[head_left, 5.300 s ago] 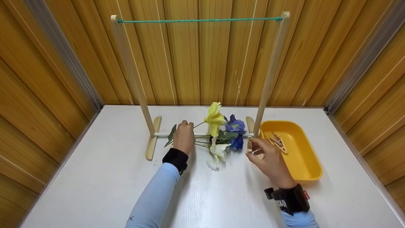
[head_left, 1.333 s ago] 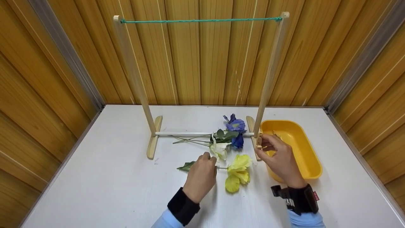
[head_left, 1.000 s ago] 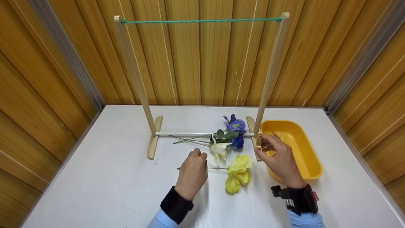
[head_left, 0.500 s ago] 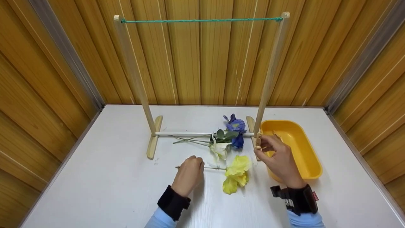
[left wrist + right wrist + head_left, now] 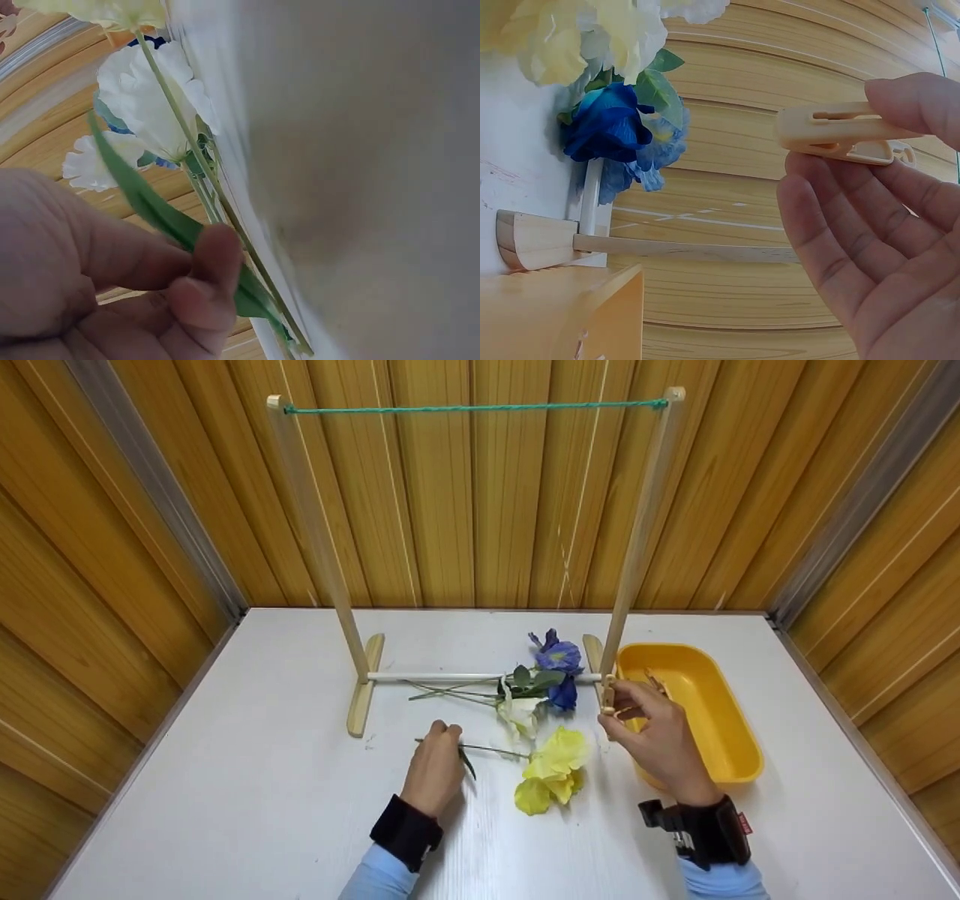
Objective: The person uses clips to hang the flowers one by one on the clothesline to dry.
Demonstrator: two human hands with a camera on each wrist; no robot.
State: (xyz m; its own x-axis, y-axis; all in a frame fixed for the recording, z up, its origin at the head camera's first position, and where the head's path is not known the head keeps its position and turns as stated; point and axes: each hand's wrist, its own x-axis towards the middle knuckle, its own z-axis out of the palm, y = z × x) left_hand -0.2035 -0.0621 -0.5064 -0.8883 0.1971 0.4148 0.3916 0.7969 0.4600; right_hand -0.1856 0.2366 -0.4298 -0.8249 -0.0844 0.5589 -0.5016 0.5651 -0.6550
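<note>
My left hand [image 5: 435,769] holds a yellow artificial flower [image 5: 553,769] by its stem end, just over the front of the table. In the left wrist view, thumb and finger pinch its long green leaf [image 5: 146,196], with the stem [image 5: 225,206] running alongside. My right hand [image 5: 660,735] pinches a light clothespin [image 5: 832,135] between thumb and fingers, beside the stand's right foot. Behind the yellow bloom lie a white flower [image 5: 519,716], a dark blue rose [image 5: 562,694] and a lighter blue flower [image 5: 559,657], their thin stems pointing left.
A wooden stand with two tall posts [image 5: 637,532] carries a green cord [image 5: 472,409] across its top and a white bar [image 5: 435,677] low down. The yellow tray [image 5: 716,720] at the right contains more clothespins [image 5: 654,681]. Wood-panelled walls enclose the table.
The yellow flower has come off the pile toward the table's front in my left hand. Lately it has shifted slightly left and its stem has tilted. My right hand keeps the clothespin, barely moving.
</note>
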